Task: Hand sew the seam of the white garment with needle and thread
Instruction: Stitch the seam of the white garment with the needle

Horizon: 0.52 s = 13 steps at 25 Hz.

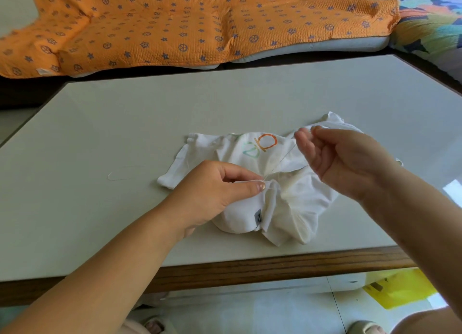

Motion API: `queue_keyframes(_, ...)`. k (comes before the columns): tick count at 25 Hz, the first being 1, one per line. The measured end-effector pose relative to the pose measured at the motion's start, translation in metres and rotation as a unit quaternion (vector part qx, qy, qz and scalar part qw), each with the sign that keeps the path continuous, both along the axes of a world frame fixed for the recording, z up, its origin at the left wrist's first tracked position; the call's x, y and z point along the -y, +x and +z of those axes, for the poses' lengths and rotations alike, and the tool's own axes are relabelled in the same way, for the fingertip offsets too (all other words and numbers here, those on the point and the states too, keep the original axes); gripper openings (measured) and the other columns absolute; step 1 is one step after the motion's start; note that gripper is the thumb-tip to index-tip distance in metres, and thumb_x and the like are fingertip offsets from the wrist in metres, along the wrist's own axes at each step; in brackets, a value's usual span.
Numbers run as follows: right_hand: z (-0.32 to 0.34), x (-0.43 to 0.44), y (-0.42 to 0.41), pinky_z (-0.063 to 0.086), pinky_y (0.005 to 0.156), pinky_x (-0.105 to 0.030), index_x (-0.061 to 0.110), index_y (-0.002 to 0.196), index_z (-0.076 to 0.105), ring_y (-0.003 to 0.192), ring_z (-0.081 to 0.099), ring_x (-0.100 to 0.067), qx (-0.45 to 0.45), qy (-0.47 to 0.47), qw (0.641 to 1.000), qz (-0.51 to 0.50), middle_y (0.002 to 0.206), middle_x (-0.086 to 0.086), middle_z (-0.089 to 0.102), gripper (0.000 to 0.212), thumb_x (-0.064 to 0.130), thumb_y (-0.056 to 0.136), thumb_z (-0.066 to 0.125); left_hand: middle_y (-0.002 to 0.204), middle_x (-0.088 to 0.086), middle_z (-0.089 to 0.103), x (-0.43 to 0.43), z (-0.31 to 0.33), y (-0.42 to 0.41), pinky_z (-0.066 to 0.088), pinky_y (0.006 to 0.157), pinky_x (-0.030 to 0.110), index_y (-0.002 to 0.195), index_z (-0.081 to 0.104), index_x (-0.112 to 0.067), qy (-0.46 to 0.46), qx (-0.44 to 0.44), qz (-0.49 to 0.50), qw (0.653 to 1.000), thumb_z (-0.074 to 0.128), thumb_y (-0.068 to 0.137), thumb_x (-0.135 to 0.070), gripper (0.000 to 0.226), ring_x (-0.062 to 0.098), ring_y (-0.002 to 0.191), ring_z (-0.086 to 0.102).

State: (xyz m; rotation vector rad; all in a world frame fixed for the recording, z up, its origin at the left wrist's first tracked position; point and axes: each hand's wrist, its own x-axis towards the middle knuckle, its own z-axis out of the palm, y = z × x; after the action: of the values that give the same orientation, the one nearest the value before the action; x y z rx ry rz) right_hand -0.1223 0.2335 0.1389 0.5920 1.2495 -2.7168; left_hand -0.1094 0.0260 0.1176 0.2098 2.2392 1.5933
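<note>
- Pale desk [125, 133] bears the garment [302, 203].
- Left hand [215, 191] pinches its seam; right hand [347, 158] pinches taut thread [282, 160].
- I judge: stitch drawing tight; next, pierce close beside.

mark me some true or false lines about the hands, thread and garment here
1. The left hand pinches a fold of the white garment. True.
2. The right hand lies flat on the table. False: it is raised above the garment with its fingers curled, and the thread is in its grip.
3. The thread runs taut from the fold at the left thumb up to the right hand. True.
4. The left hand covers the garment's printed letters. False: they show uncovered beyond both hands.
5. The blanket behind the table is plain blue. False: it is an orange blanket with a dark pattern.
</note>
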Motion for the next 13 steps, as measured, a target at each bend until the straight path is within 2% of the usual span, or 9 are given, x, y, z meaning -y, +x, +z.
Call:
queue_keyframes(2, -0.001, -0.007, -0.005, 0.057, 0.053, -0.021, 0.000, 0.087, 0.051, 0.058, 0.071, -0.017, -0.006, -0.023, 1.000, -0.019, 0.062, -0.009, 0.065, 0.022, 0.000, 0.102, 0.036, 0.089, -0.012, 0.076, 0.001, 0.001, 0.000, 0.047, 0.097, 0.026, 0.079, 0.079, -0.031, 0.006, 0.016, 0.001, 1.000, 0.075, 0.081, -0.025, 0.008, 0.000, 0.093, 0.068)
queue_keyframes(5, -0.006, -0.015, -0.011, 0.061, 0.070, -0.030, 0.004, 0.088, 0.049, 0.074, 0.074, -0.026, -0.036, -0.007, 0.999, -0.039, 0.076, -0.014, 0.062, 0.017, -0.002, 0.100, 0.038, 0.091, -0.010, 0.076, 0.003, 0.003, 0.000, 0.046, 0.102, 0.030, 0.082, 0.080, -0.030, 0.010, 0.039, -0.005, 0.999, 0.076, 0.078, -0.028, 0.006, 0.002, 0.097, 0.068)
queue_keyframes(6, -0.007, -0.017, -0.013, 0.061, 0.077, -0.034, 0.005, 0.089, 0.048, 0.079, 0.074, -0.029, -0.051, 0.026, 0.997, -0.046, 0.077, -0.015, 0.062, 0.016, -0.002, 0.100, 0.039, 0.092, -0.010, 0.076, 0.004, 0.004, 0.000, 0.045, 0.103, 0.031, 0.083, 0.080, -0.029, 0.010, 0.044, -0.008, 0.999, 0.076, 0.075, -0.030, 0.008, 0.003, 0.097, 0.068)
queue_keyframes(8, -0.012, -0.021, -0.018, 0.058, 0.087, -0.039, 0.006, 0.094, 0.049, 0.089, 0.073, -0.030, -0.075, 0.149, 0.984, -0.068, 0.079, -0.014, 0.066, 0.010, 0.001, 0.099, 0.043, 0.092, -0.009, 0.077, 0.006, 0.005, -0.002, 0.045, 0.104, 0.031, 0.084, 0.080, -0.026, 0.011, 0.051, -0.006, 0.999, 0.076, 0.074, -0.030, 0.011, 0.003, 0.097, 0.068)
queue_keyframes(11, -0.018, -0.027, -0.022, 0.056, 0.092, -0.037, 0.012, 0.101, 0.051, 0.093, 0.073, -0.022, -0.079, 0.341, 0.929, -0.120, 0.084, -0.010, 0.072, 0.005, 0.009, 0.099, 0.048, 0.093, -0.007, 0.077, 0.009, 0.006, -0.004, 0.045, 0.103, 0.028, 0.087, 0.079, -0.023, 0.012, 0.057, -0.004, 0.998, 0.074, 0.080, -0.025, 0.009, 0.003, 0.097, 0.068)
queue_keyframes(13, -0.020, -0.027, -0.022, 0.056, 0.093, -0.035, 0.015, 0.102, 0.051, 0.092, 0.072, -0.018, -0.085, 0.401, 0.903, -0.132, 0.086, -0.009, 0.073, 0.005, 0.012, 0.098, 0.049, 0.093, -0.007, 0.077, 0.010, 0.006, -0.004, 0.046, 0.101, 0.026, 0.087, 0.079, -0.022, 0.009, 0.059, -0.004, 0.998, 0.074, 0.081, -0.024, 0.009, 0.004, 0.097, 0.069)
